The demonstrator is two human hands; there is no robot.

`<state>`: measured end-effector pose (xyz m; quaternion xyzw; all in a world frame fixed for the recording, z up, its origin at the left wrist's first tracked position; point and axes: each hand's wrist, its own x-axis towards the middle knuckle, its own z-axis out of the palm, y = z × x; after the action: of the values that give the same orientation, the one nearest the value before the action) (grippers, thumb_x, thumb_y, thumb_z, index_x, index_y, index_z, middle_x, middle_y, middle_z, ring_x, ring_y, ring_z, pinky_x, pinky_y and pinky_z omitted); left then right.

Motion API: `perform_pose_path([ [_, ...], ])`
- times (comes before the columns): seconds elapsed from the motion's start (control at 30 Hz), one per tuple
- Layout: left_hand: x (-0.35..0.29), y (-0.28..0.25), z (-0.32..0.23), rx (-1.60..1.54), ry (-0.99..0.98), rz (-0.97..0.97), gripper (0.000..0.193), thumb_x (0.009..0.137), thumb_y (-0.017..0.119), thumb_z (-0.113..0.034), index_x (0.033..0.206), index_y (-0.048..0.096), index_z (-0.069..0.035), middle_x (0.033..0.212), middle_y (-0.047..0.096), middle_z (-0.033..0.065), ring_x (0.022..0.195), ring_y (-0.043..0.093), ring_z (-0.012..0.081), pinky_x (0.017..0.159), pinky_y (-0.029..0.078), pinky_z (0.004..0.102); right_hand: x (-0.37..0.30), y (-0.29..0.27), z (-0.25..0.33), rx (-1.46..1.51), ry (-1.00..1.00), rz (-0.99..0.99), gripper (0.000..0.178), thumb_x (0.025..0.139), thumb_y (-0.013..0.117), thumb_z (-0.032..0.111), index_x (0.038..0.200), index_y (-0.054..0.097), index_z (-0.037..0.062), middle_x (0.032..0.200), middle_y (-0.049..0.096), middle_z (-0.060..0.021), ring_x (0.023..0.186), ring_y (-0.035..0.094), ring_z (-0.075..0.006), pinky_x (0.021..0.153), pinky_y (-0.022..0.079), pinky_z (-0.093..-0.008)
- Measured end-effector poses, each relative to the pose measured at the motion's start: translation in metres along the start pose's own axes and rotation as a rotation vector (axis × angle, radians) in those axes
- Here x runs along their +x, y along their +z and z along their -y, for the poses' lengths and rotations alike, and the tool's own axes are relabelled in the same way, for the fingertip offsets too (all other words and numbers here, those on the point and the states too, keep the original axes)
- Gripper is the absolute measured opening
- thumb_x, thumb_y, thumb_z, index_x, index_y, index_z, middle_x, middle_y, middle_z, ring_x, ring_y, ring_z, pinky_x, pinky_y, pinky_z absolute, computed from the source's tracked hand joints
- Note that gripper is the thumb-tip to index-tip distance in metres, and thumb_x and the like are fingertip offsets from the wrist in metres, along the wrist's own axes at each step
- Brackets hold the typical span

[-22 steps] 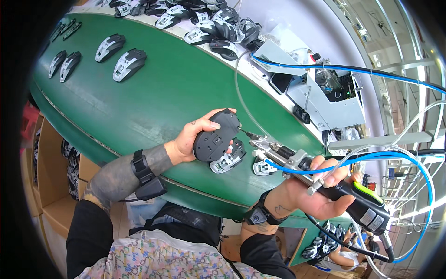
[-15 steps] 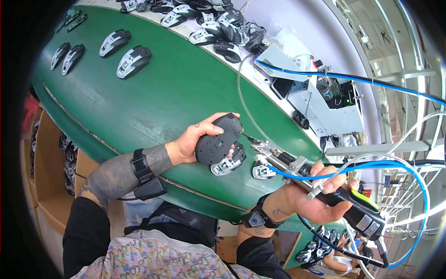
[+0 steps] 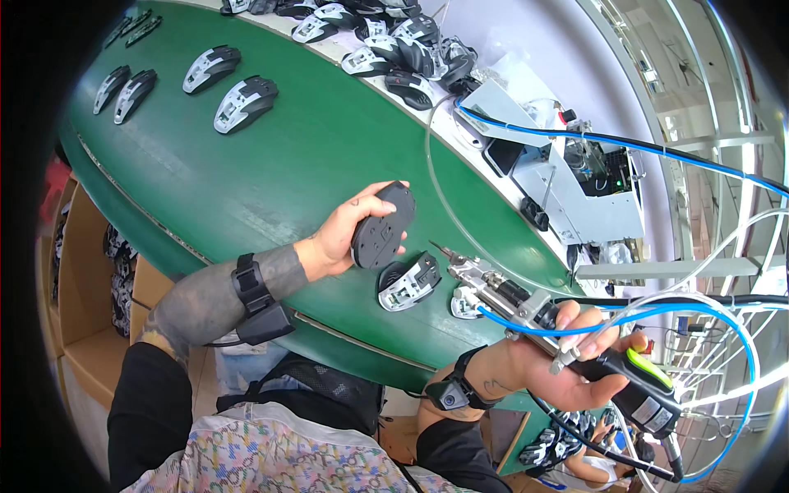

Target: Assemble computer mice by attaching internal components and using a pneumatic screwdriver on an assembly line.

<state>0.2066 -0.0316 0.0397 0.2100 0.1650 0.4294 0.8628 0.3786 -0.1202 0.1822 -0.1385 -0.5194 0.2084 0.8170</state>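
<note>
My left hand (image 3: 339, 234) is closed around a black computer mouse (image 3: 385, 228), its flat underside turned toward me above the green belt. In my right hand (image 3: 567, 357) is an electric screwdriver (image 3: 526, 311) with a black grip, a metal front end, and blue and clear hoses. Its thin bit points up and left, and a gap lies between the tip and the held mouse. Under these, on the belt, a silver-and-black mouse (image 3: 408, 283) lies near the left hand. Another mouse (image 3: 465, 305) is partly covered by the screwdriver.
Several mice (image 3: 246, 105) are spread on the green conveyor belt (image 3: 271, 181) at far left. A heap of mice (image 3: 403, 51) fills the ledge at the back. A white machine (image 3: 567, 185) stands back right, with hoses crossing above. Cardboard boxes (image 3: 94, 312) stand lower left.
The left hand has drawn the mouse away from the screwdriver tip, up and left, tilting it. The right hand and screwdriver have barely shifted. The bit now stands free of the mouse.
</note>
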Motion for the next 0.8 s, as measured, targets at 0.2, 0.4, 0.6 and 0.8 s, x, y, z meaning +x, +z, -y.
perform_pose_path([
  [0.2, 0.008, -0.008, -0.004, 0.019, 0.072, -0.142, 0.054, 0.080, 0.056, -0.023, 0.129, 0.039, -0.009, 0.101, 0.049, 0.0086, 0.082, 0.056, 0.0194, 0.070, 0.053, 0.0362, -0.002, -0.004, 0.004, 0.141, 0.038, 0.130, 0.040, 0.090, 0.048, 0.035, 0.116, 0.041, 0.0053, 0.071, 0.047, -0.0063, 0.056, 0.049, -0.0187, 0.059, 0.041, -0.0351],
  [0.4, 0.012, -0.013, -0.012, 0.130, 0.225, -0.341, 0.055, 0.079, 0.055, -0.020, 0.130, 0.038, -0.010, 0.106, 0.048, 0.0097, 0.085, 0.056, 0.0210, 0.073, 0.052, 0.0382, -0.002, -0.003, 0.003, 0.159, 0.077, 0.159, 0.041, 0.090, 0.048, 0.035, 0.119, 0.040, 0.0058, 0.071, 0.047, -0.0058, 0.056, 0.049, -0.0187, 0.059, 0.041, -0.0353],
  [0.6, 0.012, -0.014, -0.017, 0.096, 0.257, -0.324, 0.053, 0.079, 0.054, -0.020, 0.129, 0.039, -0.011, 0.107, 0.049, 0.0102, 0.085, 0.057, 0.0217, 0.076, 0.052, 0.0394, -0.001, 0.004, 0.008, 0.107, 0.072, 0.105, 0.043, 0.087, 0.050, 0.037, 0.115, 0.048, 0.0045, 0.068, 0.045, -0.0022, 0.055, 0.041, -0.0125, 0.055, 0.035, -0.0292],
  [0.8, 0.006, -0.010, -0.014, -0.068, 0.172, -0.117, 0.055, 0.078, 0.055, -0.020, 0.129, 0.038, -0.009, 0.106, 0.048, 0.0114, 0.086, 0.057, 0.0228, 0.074, 0.053, 0.0393, -0.004, 0.006, 0.009, 0.145, 0.114, 0.139, 0.045, 0.086, 0.052, 0.038, 0.115, 0.044, 0.0053, 0.067, 0.043, -0.0017, 0.056, 0.040, -0.0132, 0.054, 0.032, -0.0308],
])
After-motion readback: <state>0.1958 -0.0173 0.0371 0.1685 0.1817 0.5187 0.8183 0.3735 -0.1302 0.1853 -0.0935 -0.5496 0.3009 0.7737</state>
